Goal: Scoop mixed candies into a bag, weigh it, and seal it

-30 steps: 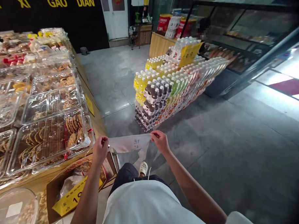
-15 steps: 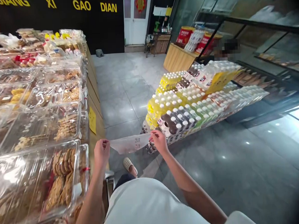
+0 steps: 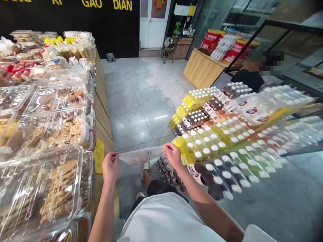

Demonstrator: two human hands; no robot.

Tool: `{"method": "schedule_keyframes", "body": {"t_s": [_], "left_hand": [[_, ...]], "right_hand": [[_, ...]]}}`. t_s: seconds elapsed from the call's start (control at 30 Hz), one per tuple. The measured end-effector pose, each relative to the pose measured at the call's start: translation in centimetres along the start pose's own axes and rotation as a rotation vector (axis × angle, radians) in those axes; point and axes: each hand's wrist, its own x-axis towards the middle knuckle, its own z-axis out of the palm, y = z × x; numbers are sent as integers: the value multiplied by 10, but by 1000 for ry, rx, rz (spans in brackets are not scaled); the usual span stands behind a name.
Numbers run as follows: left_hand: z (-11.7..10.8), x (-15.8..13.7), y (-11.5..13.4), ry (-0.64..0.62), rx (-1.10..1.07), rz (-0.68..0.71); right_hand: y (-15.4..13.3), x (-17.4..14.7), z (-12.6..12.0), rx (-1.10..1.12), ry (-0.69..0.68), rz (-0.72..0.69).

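Probably light, limp, slippery: translucent film (image 3: 137,157), just below frame centre. Left hand (image 3: 110,167), right hand (image 3: 173,155) pinch opposite ends, likely best holds.

From my remote seat, the head view shows me the left hand (image 3: 111,167) and right hand (image 3: 173,156) each pinching one end of a thin translucent plastic film (image 3: 133,157), drawn out between them, with small print nearer the right. To the left I see clear boxes of cookies (image 3: 60,190) on a wooden stand (image 3: 102,119) bearing a yellow card (image 3: 99,155). To the right, shrink-wrapped bottles (image 3: 212,142) with white caps are stacked, a person in a dark top (image 3: 247,79) beyond them.
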Motion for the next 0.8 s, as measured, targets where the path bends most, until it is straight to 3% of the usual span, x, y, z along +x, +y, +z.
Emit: {"method": "schedule_keyframes", "body": {"t_s": [0.2, 0.47, 0.63, 0.8], "left_hand": [[47, 137, 18, -34, 86, 22], [115, 305, 84, -82, 132, 52], [174, 412, 107, -119, 99, 171], [246, 548, 127, -198, 28, 245]], "right_hand": [[6, 152, 44, 44, 24, -34], [-12, 340, 60, 98, 75, -33], [-8, 440, 63, 96, 127, -1], [0, 552, 66, 37, 166, -18]]}}
